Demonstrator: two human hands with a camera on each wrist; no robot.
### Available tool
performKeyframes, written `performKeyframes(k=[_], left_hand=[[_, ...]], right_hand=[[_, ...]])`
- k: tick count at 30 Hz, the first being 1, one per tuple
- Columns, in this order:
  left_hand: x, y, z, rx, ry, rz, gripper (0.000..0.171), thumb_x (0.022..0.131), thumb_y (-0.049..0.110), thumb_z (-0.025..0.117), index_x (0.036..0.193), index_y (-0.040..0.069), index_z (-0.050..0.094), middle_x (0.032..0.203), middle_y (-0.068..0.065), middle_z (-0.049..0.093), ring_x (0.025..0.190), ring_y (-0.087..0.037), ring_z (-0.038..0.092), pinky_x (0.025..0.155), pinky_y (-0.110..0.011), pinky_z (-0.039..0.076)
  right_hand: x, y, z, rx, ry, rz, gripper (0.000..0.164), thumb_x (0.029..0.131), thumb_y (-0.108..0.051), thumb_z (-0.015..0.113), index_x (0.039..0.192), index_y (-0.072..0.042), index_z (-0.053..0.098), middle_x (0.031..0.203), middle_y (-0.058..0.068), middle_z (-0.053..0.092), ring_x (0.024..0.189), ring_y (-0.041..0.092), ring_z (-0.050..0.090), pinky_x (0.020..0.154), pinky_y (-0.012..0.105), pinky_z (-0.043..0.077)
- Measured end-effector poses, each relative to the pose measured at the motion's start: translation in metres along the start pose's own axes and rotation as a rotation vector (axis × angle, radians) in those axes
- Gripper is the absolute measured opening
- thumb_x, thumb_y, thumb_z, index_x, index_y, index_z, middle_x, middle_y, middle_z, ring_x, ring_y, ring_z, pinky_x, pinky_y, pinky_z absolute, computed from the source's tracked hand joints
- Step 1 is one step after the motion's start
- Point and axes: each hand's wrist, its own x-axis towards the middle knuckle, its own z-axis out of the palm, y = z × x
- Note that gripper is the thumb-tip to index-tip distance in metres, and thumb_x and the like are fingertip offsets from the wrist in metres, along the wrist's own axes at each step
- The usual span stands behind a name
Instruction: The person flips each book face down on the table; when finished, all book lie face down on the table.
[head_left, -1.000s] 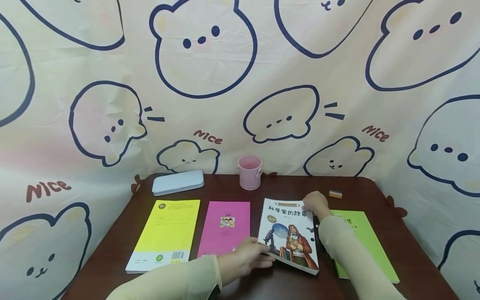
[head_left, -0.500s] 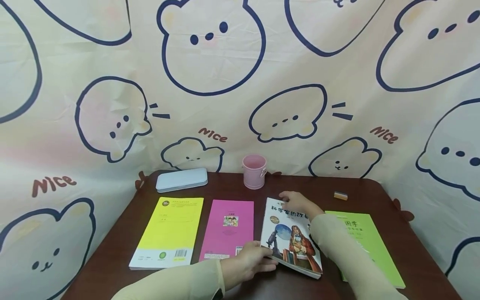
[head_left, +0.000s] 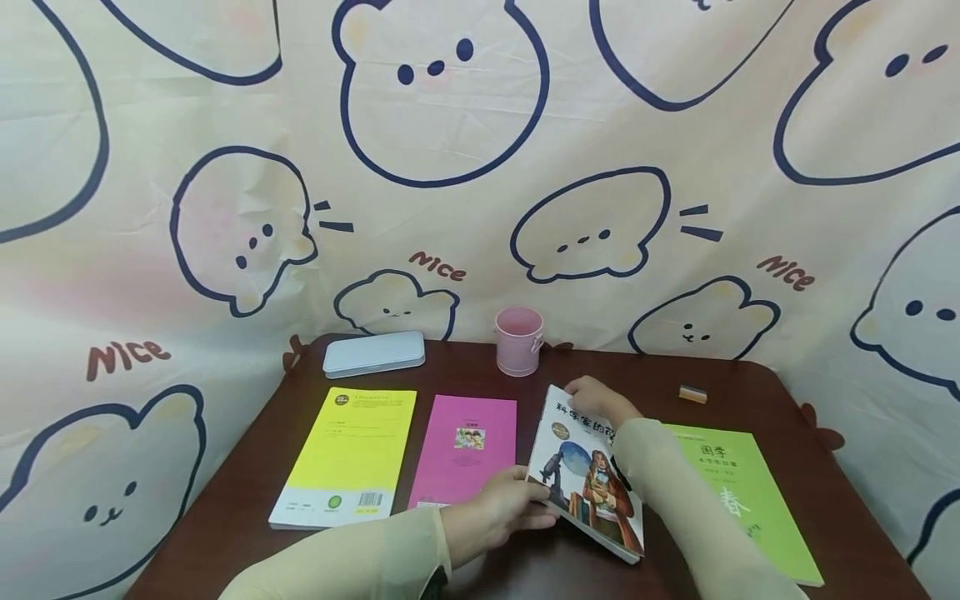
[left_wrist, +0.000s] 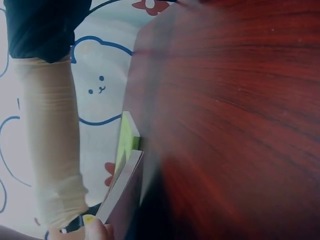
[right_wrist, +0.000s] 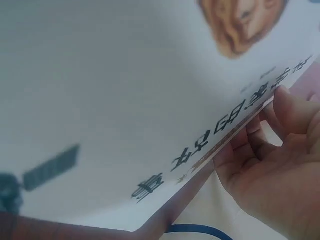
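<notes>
A white paperback book (head_left: 581, 475) with a robed figure, a telescope and Chinese characters on its cover lies between both hands. My left hand (head_left: 501, 510) grips its lower left corner, the thumb on top and fingers beneath. My right hand (head_left: 603, 402) holds the far top edge; in the right wrist view the thumb lies along the cover (right_wrist: 115, 85) and the fingers curl behind it. The book slants, its bottom edge (left_wrist: 119, 187) appearing raised from the table in the left wrist view. My right sleeve hides its upper right part.
Left of it lie a pink book (head_left: 467, 446) and a yellow book (head_left: 348, 442). A green book (head_left: 738, 492) lies to the right, partly under the right forearm. Farther back are a pale blue case (head_left: 373, 354), a pink bucket (head_left: 518, 343) and a small eraser (head_left: 693, 394).
The right hand has slid left from the book's top right corner along its top edge and now grips it. The book has turned slightly. The left hand keeps its hold; the head view has shifted.
</notes>
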Motion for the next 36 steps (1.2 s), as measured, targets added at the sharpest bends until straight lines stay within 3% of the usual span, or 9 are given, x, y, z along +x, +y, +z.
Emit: performKeyframes(k=[4, 10, 20, 25, 29, 31, 36], left_hand=[[-0.003, 0.006, 0.001, 0.007, 0.001, 0.025, 0.024, 0.086, -0.006, 0.054, 0.109, -0.006, 0.051, 0.091, -0.018, 0.069, 0.074, -0.027, 0.069, 0.068, -0.034, 0.057], [-0.007, 0.019, 0.002, 0.025, 0.015, 0.088, 0.028, 0.085, -0.002, 0.058, 0.111, -0.006, 0.052, 0.089, -0.017, 0.069, 0.069, -0.021, 0.068, 0.065, -0.034, 0.058], [-0.013, 0.038, 0.003, 0.055, -0.014, 0.236, 0.034, 0.08, 0.001, 0.064, 0.11, -0.007, 0.052, 0.088, -0.013, 0.065, 0.064, -0.017, 0.065, 0.065, -0.037, 0.057], [-0.016, 0.045, 0.002, 0.15, -0.039, 0.316, 0.032, 0.081, 0.007, 0.068, 0.107, -0.006, 0.053, 0.087, -0.011, 0.063, 0.066, -0.023, 0.066, 0.064, -0.037, 0.057], [-0.02, 0.051, 0.003, 0.269, -0.028, 0.382, 0.033, 0.08, 0.012, 0.072, 0.105, -0.002, 0.056, 0.088, -0.009, 0.063, 0.069, -0.022, 0.066, 0.06, -0.034, 0.057], [-0.021, 0.053, 0.003, 0.34, -0.014, 0.417, 0.032, 0.079, 0.015, 0.074, 0.103, 0.0, 0.059, 0.086, -0.008, 0.064, 0.069, -0.018, 0.065, 0.059, -0.032, 0.056], [-0.023, 0.057, 0.003, 0.492, -0.004, 0.495, 0.03, 0.077, 0.02, 0.077, 0.097, 0.004, 0.061, 0.083, -0.004, 0.066, 0.075, -0.013, 0.063, 0.061, -0.025, 0.053]], right_hand=[[-0.003, -0.005, -0.005, 0.015, 0.068, -0.004, 0.026, 0.088, -0.006, 0.05, 0.11, -0.003, 0.063, 0.092, 0.01, 0.06, 0.076, 0.021, 0.059, 0.066, 0.03, 0.05], [0.002, -0.015, -0.012, 0.077, 0.183, 0.0, 0.028, 0.086, -0.009, 0.054, 0.112, -0.006, 0.063, 0.1, 0.011, 0.059, 0.078, 0.022, 0.059, 0.064, 0.029, 0.05], [0.007, -0.031, -0.01, 0.312, 0.186, -0.046, 0.03, 0.097, -0.016, 0.044, 0.12, 0.0, 0.057, 0.104, 0.011, 0.06, 0.087, 0.019, 0.056, 0.075, 0.031, 0.047], [0.007, -0.042, -0.012, 0.526, 0.121, -0.068, 0.037, 0.1, -0.037, 0.04, 0.102, -0.003, 0.054, 0.085, 0.005, 0.054, 0.076, 0.018, 0.05, 0.074, 0.034, 0.044], [0.0, -0.051, -0.014, 0.615, 0.075, -0.12, 0.041, 0.099, -0.047, 0.036, 0.088, -0.009, 0.048, 0.074, 0.003, 0.046, 0.067, 0.02, 0.043, 0.07, 0.038, 0.04], [-0.002, -0.056, -0.015, 0.651, 0.073, -0.14, 0.044, 0.099, -0.047, 0.037, 0.091, -0.006, 0.051, 0.074, 0.002, 0.046, 0.066, 0.02, 0.042, 0.07, 0.039, 0.039], [-0.006, -0.062, -0.018, 0.711, 0.09, -0.109, 0.054, 0.097, -0.045, 0.043, 0.12, 0.003, 0.054, 0.085, 0.002, 0.048, 0.079, 0.021, 0.044, 0.078, 0.038, 0.039]])
